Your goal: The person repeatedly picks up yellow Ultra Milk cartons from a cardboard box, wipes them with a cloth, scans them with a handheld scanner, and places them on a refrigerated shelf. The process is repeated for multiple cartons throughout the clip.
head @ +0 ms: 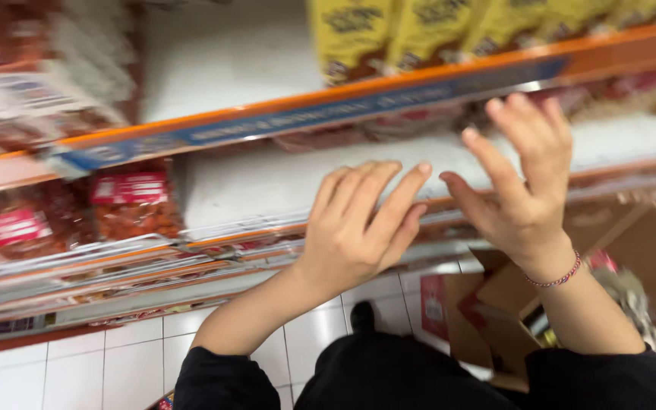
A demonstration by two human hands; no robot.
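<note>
White floor tiles lay below orange-edged metal shelves. Both hands were open and empty: the left hand rested flat at the shelf edge, the right hand spread above a brown cardboard box.

The white shelf lies bare ahead, flanked by red packets left and a cardboard box right

A white store shelf with an orange front edge — tilted in view, bare in the middle, both hands at it.
</note>
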